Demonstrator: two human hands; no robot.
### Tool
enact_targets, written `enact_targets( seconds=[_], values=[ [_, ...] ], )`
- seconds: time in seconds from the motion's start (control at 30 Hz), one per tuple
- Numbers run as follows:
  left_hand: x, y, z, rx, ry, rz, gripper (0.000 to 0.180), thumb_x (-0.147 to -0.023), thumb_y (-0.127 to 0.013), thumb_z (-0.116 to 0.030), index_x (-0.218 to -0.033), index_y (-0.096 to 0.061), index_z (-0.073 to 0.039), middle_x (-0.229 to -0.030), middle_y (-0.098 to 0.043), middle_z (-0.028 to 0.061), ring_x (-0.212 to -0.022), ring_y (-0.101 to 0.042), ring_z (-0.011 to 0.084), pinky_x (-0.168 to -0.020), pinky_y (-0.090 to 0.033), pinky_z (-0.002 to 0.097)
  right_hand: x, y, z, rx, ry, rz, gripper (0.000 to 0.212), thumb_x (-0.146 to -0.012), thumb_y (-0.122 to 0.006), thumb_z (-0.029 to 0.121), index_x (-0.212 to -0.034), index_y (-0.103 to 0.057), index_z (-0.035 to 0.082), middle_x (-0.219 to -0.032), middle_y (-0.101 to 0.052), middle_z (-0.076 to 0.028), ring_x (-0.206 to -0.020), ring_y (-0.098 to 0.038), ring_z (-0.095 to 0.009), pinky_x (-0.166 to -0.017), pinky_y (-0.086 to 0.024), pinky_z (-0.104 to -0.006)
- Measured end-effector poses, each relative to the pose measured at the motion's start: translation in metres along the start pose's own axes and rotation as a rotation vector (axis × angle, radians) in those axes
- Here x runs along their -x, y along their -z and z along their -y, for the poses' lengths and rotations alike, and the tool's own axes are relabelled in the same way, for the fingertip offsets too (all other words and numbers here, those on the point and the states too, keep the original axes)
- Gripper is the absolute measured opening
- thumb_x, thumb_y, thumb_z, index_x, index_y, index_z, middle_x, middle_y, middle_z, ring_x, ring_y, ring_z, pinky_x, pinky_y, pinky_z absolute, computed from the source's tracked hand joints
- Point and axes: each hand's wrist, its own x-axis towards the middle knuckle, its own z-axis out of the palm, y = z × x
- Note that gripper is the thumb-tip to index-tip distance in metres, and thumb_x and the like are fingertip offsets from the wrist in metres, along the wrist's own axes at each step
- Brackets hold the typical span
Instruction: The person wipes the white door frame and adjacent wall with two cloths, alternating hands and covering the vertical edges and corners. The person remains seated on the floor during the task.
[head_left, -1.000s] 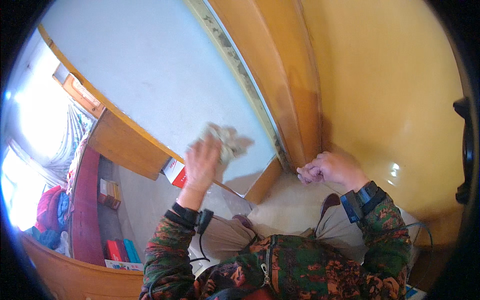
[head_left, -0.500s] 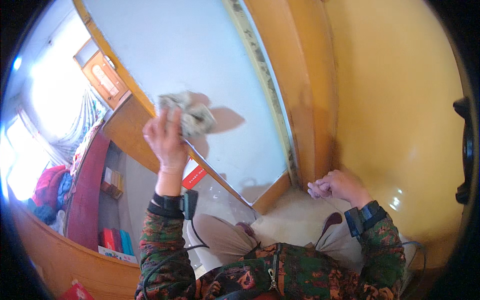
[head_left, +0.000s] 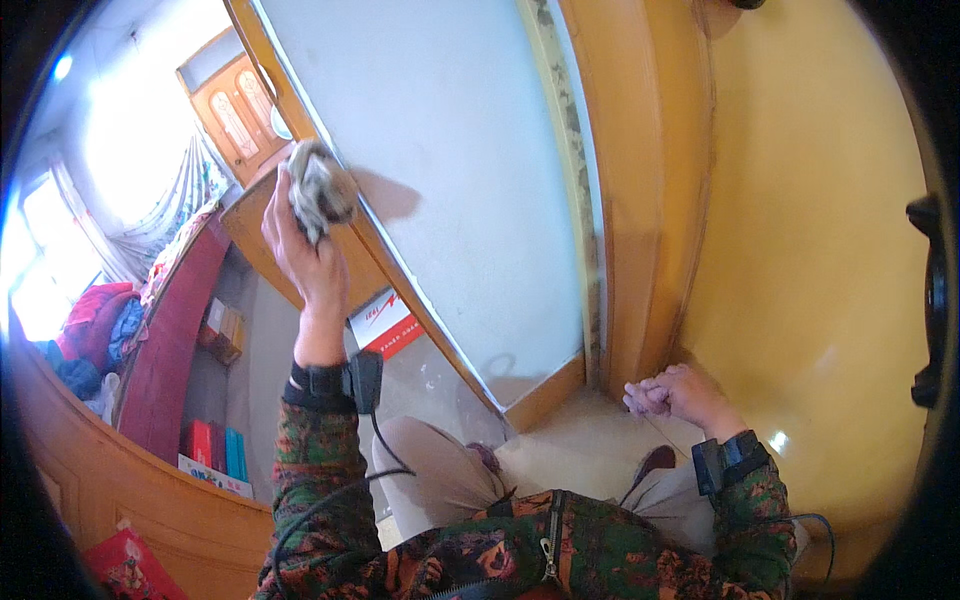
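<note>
My left hand (head_left: pixel 305 250) is raised and closed on a crumpled grey-white rag (head_left: pixel 322 192). The rag is at the left wooden edge strip (head_left: pixel 385 250) of a pale bluish-white panel (head_left: pixel 460 200), and its shadow falls on the panel; whether it touches the wood I cannot tell. My right hand (head_left: pixel 685 395) hangs lower, with its fingers curled in and nothing visible in them. It is in front of the foot of the brown wooden door frame (head_left: pixel 640 200), apart from it.
A glossy yellow surface (head_left: pixel 810 200) fills the right side. On the left are a dark red bed side (head_left: pixel 175 340), piled clothes (head_left: pixel 105 320), a cardboard box (head_left: pixel 222 330) and a red-and-white box (head_left: pixel 385 325). A black cable (head_left: pixel 345 493) trails from my left wrist.
My left hand has moved the rag up and left, from the pale panel to its wooden edge. My right hand stays curled in nearly the same place. The view has shifted slightly.
</note>
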Motion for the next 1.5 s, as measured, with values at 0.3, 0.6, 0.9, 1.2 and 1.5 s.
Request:
enact_targets(
  seconds=[0.3,0.6,0.9,1.2,1.5],
  values=[
    [0.165,-0.051,-0.020,0.107,0.256,-0.011,0.045,-0.082,-0.060,-0.003,-0.126,-0.055,-0.002,-0.112,-0.056,0.0168,-0.109,-0.049,0.0349,-0.098,-0.037,0.0465,0.001,-0.021,-0.009,-0.015,0.038,0.059,0.012,-0.085,-0.061,0.021,-0.079,-0.071,0.019,-0.072,-0.066,-0.002,-0.072,-0.058,-0.025,-0.070,-0.047,-0.0377],
    [0.393,-0.072,-0.066,0.193,1.498,0.286,0.057,-0.085,-0.062,0.000,-0.138,-0.043,-0.004,-0.129,-0.054,0.0088,-0.110,-0.056,0.0207,-0.092,-0.046,0.0316,0.004,-0.047,-0.030,-0.014,0.060,-0.018,0.008,-0.083,-0.061,0.019,-0.081,-0.069,0.017,-0.071,-0.063,-0.001,-0.072,-0.058,-0.024,-0.070,-0.046,-0.0364],
    [0.311,-0.060,-0.076,0.535,1.584,-0.036,0.036,-0.088,-0.051,0.002,-0.124,-0.053,-0.001,-0.117,-0.059,0.0084,-0.104,-0.057,0.0195,-0.085,-0.048,0.0337,0.000,-0.030,-0.024,0.021,0.053,0.125,0.013,-0.085,-0.059,0.022,-0.086,-0.071,0.017,-0.080,-0.063,-0.005,-0.084,-0.059,-0.028,-0.075,-0.049,-0.0393],
    [0.055,-0.023,-0.018,0.645,0.438,-0.219,0.043,-0.094,-0.054,0.001,-0.136,-0.044,-0.003,-0.133,-0.050,0.0084,-0.122,-0.050,0.0213,-0.104,-0.042,0.0380,0.003,-0.022,-0.011,-0.047,0.117,0.034,0.014,-0.083,-0.056,0.024,-0.076,-0.067,0.019,-0.069,-0.061,-0.002,-0.072,-0.057,-0.025,-0.069,-0.044,-0.0405],
    [-0.027,-0.018,-0.052,-0.410,-0.328,0.250,0.069,-0.069,-0.065,0.005,-0.135,-0.057,-0.012,-0.135,-0.053,0.0135,-0.126,-0.046,0.0362,-0.105,-0.034,0.0486,0.010,-0.008,-0.004,-0.037,0.073,0.016,0.011,-0.080,-0.059,0.023,-0.078,-0.068,0.017,-0.072,-0.063,-0.004,-0.074,-0.057,-0.027,-0.069,-0.044,-0.0408]
  ],
)
